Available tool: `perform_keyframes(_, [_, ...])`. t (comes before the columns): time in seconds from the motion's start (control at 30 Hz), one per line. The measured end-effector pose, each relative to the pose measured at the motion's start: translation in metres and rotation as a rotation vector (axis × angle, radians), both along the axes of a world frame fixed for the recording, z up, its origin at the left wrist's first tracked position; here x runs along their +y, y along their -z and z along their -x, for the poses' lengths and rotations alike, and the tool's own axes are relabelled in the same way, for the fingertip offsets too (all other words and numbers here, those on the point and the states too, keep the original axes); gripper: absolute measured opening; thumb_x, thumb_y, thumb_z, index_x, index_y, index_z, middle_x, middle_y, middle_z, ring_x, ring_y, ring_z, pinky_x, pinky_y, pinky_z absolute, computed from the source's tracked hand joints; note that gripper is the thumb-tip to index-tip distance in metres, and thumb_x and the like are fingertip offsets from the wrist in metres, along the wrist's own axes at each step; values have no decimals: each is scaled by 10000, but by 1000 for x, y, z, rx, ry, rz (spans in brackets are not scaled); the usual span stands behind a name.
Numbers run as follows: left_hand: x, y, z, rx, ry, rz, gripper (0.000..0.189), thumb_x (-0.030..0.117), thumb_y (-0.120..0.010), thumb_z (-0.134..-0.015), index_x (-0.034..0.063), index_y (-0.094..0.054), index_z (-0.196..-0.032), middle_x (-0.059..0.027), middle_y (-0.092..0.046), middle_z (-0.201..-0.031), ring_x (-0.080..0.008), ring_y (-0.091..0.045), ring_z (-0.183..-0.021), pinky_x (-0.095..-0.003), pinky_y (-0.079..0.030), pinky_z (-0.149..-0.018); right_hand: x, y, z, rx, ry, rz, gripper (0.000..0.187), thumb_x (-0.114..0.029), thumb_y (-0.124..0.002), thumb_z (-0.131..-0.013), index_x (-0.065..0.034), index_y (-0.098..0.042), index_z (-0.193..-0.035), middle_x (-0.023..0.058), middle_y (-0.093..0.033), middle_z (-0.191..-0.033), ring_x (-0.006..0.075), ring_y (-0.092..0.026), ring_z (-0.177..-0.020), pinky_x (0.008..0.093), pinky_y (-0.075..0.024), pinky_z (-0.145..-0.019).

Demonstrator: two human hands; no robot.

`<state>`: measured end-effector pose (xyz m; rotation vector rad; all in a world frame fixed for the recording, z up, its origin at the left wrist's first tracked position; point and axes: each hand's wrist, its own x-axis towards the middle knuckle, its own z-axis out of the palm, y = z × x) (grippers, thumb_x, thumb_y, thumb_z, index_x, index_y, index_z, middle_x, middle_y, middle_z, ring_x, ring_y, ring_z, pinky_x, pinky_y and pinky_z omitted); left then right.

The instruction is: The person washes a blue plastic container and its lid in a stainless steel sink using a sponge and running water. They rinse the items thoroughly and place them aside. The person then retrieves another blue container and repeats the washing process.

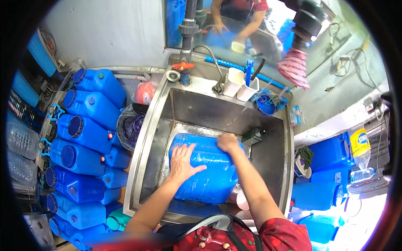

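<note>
A large blue plastic jug (pixel 210 178) lies in the stainless steel sink (pixel 267 163), its surface wet and streaked with what looks like suds. My left hand (pixel 183 163) presses flat against its left part, fingers spread and thumb pointing right. At the jug's upper right edge is my right hand (pixel 228 143), its fingers curled in; whether they hold something is hidden. Just right of the jug, a dark bottle (pixel 253 136) stands against the sink wall. Partly behind my right forearm sits a pale pink container (pixel 242 200).
White holders (pixel 234 82) with brushes and a blue basket (pixel 265 105) line the back ledge, by a pipe with an orange valve handle (pixel 182 66). A pink cloth-wrapped spout (pixel 293 67) hangs above. Several blue jugs (pixel 83 157) are stacked left; others (pixel 317 196) stand right.
</note>
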<state>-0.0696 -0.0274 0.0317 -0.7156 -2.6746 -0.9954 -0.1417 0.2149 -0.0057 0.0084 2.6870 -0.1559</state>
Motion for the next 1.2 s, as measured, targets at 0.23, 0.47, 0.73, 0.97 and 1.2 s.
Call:
perform_keyframes(0.23, [-13, -15, -51, 2, -65, -60, 1214, 469, -888, -468, -28, -298, -1405, -148, -644, -1046, -299, -596, -1029, -449, -360, -1005, -76, -56, -119, 609, -82, 261, 316, -193, -504, -885, -21, -608, -1129, 243, -614, -1083, 387, -583, -1015, 478, -444, -913])
perform_keyframes(0.47, [-6, -19, -68, 108, -17, -90, 1170, 503, -891, -432, -24, -387, -1347, -117, -655, -1001, -298, -579, -973, -441, -387, -948, -32, -16, -121, 555, 128, 4, 277, -130, -530, -809, -50, -641, -1050, 251, -601, -1036, 383, -590, -934, 496, -470, -821])
perform_keyframes(0.73, [-12, -25, -90, 174, 39, 15, 893, 430, -844, -539, 1, -511, -1248, -163, -607, -1089, -317, -552, -1038, -451, -383, -945, 16, -56, -149, 592, 528, 122, 291, -187, -451, -871, -130, -684, -1035, 164, -624, -1113, 373, -629, -948, 484, -524, -788])
perform_keyframes(0.97, [17, -21, -107, 250, 369, 137, 671, 376, -785, -643, 23, -589, -1178, -185, -570, -1166, -359, -519, -1128, -479, -401, -959, -66, -24, -68, 448, -175, 369, 288, -257, -550, -854, -115, -697, -1057, 170, -637, -1119, 351, -592, -1047, 443, -467, -922])
perform_keyframes(1.2, [14, 4, -119, 145, 342, 191, 654, 387, -772, -657, 16, -600, -1168, -186, -553, -1205, -359, -495, -1174, -455, -380, -1006, -162, -56, -79, 84, -1041, 953, 197, -247, -590, -832, -116, -723, -894, 135, -668, -984, 315, -600, -989, 423, -489, -860])
